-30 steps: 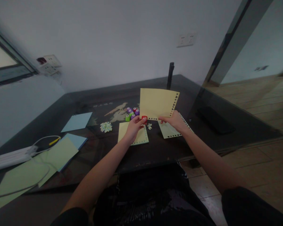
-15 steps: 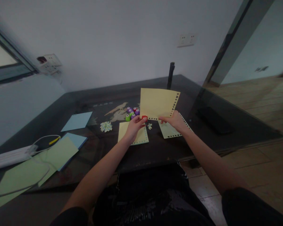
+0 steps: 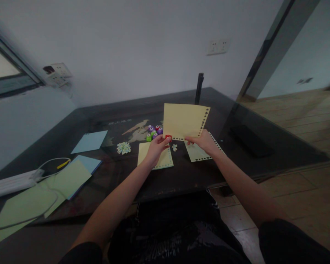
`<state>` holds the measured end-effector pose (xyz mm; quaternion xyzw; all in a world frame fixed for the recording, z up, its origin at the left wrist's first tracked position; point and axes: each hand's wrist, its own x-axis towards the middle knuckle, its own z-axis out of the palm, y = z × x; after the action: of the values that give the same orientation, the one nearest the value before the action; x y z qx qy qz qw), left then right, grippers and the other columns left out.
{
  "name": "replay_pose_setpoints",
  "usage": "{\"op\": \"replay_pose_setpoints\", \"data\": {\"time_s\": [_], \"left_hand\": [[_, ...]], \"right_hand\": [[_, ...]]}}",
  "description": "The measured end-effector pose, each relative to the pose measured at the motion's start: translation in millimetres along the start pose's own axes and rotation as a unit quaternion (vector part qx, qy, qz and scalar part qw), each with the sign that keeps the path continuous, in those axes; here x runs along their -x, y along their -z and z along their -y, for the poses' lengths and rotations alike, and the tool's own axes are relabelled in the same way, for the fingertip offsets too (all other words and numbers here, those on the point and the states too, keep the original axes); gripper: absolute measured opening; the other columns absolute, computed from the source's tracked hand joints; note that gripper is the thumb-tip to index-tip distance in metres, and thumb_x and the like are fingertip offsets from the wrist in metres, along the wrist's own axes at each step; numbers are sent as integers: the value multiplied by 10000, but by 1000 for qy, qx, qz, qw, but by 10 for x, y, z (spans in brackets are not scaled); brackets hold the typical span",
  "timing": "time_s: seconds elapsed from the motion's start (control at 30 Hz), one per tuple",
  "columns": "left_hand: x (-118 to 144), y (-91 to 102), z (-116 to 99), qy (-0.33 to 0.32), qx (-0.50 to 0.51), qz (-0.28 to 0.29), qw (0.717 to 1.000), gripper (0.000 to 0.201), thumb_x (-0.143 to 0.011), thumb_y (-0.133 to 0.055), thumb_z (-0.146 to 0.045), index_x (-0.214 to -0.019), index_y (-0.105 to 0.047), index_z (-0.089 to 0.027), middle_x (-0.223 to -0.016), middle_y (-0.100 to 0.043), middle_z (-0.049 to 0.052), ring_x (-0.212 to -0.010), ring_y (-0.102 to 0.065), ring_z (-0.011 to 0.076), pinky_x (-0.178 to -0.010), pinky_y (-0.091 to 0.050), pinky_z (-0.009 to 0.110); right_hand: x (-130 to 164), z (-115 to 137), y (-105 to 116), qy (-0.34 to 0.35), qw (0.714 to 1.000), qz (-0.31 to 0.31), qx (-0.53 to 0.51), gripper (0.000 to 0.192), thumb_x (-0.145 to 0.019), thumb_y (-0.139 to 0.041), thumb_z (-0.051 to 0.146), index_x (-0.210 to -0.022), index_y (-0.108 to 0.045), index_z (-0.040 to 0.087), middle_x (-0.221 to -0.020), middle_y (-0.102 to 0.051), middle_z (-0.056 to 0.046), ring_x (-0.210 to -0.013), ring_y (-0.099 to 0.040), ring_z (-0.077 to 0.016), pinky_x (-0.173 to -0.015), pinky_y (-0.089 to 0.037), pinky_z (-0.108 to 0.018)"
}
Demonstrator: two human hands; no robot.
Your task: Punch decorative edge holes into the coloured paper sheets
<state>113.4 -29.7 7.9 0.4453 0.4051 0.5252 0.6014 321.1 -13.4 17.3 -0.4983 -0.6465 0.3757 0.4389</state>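
Note:
A yellow sheet of paper [image 3: 184, 119] is held up off the table, with cut-out shapes along its right and lower edges. My left hand [image 3: 155, 148] is closed on a small red craft punch [image 3: 168, 138] at the sheet's lower left corner. My right hand [image 3: 205, 142] pinches the lower right part of the sheet between thumb and fingers. Below lie a yellow stack of sheets [image 3: 162, 158] and a pale punched sheet [image 3: 196, 153]. Between these two sits a small heap of paper cut-outs [image 3: 174, 147].
Several purple, green and red punches [image 3: 154, 131] stand behind my left hand. A larger pile of cut-outs [image 3: 123, 147] lies left of them. Blue paper [image 3: 90, 141], green sheets [image 3: 68, 178] and a white power strip [image 3: 13, 184] occupy the left side. A dark flat object [image 3: 250, 141] rests at right.
Hardly anything differs. Both hands keep their places, and the yellow sheet has shifted only very slightly downward.

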Motion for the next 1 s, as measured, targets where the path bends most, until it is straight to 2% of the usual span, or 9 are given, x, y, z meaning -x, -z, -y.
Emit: {"op": "replay_pose_setpoints", "data": {"time_s": [1.0], "left_hand": [[8, -2, -21, -4, -26, -5, 1000, 301, -660, -753, -348, -887, -656, -176, -920, -666, 53, -835, -600, 145, -720, -430, 244]], "right_hand": [[31, 67, -11, -6, 1000, 1, 3, 176, -671, -692, 292, -581, -638, 150, -596, -670, -83, -551, -601, -181, -579, -475, -311]]}}
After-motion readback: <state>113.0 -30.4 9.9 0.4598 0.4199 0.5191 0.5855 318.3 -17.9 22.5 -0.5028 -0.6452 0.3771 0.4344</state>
